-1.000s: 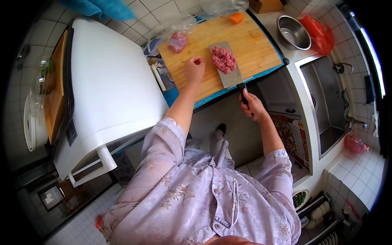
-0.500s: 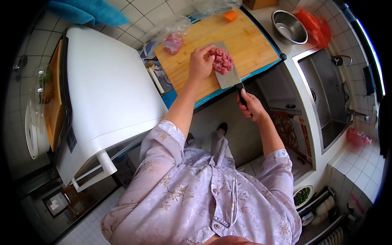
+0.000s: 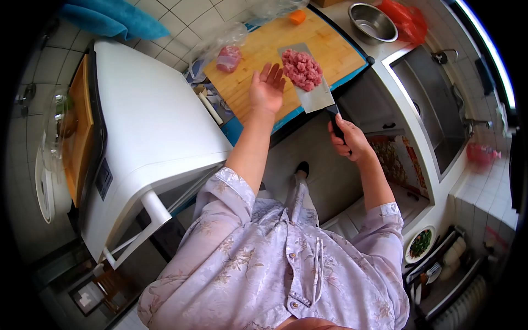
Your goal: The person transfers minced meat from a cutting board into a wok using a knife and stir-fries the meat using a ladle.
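Observation:
My right hand (image 3: 351, 141) is closed round the black handle of a wide cleaver (image 3: 317, 100). Chopped pink meat (image 3: 302, 69) lies heaped on the flat of the blade, which is over the near part of the wooden cutting board (image 3: 335, 48). Just left of the meat, my left hand (image 3: 267, 91) is palm up with its fingers apart and holds nothing. Farther back on the board's left side sits a piece of meat in clear plastic (image 3: 229, 58). An orange piece of food (image 3: 297, 17) rests at the board's far edge.
A steel bowl (image 3: 373, 23) and a red plastic bag (image 3: 404, 21) stand right of the board, above the sink (image 3: 426, 93). To the left is a white appliance (image 3: 148, 104). A plate of greens (image 3: 421, 245) and a dish rack are at the lower right.
My left hand has gone from beside the meat to an open, palm-up pose. The cleaver with the meat has shifted slightly relative to the board, and the whole view has turned a little.

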Demonstrator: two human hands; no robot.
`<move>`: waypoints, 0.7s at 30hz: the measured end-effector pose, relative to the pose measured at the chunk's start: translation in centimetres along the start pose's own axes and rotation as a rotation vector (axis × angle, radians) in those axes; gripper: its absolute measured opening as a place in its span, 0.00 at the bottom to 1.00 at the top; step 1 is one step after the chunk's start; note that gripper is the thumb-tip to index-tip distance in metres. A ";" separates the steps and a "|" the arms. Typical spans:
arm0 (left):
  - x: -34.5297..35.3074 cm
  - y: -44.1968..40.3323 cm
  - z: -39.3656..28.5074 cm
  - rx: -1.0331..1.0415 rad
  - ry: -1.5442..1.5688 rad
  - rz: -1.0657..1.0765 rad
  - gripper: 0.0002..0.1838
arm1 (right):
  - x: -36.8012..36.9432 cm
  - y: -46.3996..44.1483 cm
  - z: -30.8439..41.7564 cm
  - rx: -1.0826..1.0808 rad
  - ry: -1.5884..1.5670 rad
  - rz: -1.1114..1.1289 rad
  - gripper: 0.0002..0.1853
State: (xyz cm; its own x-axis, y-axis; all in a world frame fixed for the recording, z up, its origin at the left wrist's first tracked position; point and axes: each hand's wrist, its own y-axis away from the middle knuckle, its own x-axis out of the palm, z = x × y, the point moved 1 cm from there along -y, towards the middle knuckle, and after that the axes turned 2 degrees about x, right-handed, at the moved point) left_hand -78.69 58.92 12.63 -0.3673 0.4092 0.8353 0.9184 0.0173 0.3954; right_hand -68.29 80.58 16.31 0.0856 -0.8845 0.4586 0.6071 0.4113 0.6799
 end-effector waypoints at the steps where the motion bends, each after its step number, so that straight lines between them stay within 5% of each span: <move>1: 0.5 0.5 0.3 -0.018 -0.006 0.015 0.23 | 0.5 0.8 -0.4 -0.016 -0.011 -0.015 0.20; 6: 1.3 3.6 2.0 -0.158 0.214 0.270 0.27 | 3.1 5.5 -4.4 -0.119 -0.115 -0.076 0.20; 21: 0.2 27.3 7.8 -0.805 0.079 0.581 0.29 | 16.6 23.3 -28.0 -0.518 -0.549 -0.413 0.22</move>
State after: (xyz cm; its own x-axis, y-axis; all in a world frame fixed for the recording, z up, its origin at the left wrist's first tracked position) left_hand -52.54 66.59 20.57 0.0726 0.0954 0.9928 0.5953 -0.8028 0.0337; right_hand -30.64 69.32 23.70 -0.5346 -0.6546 0.5345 0.8008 -0.1903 0.5679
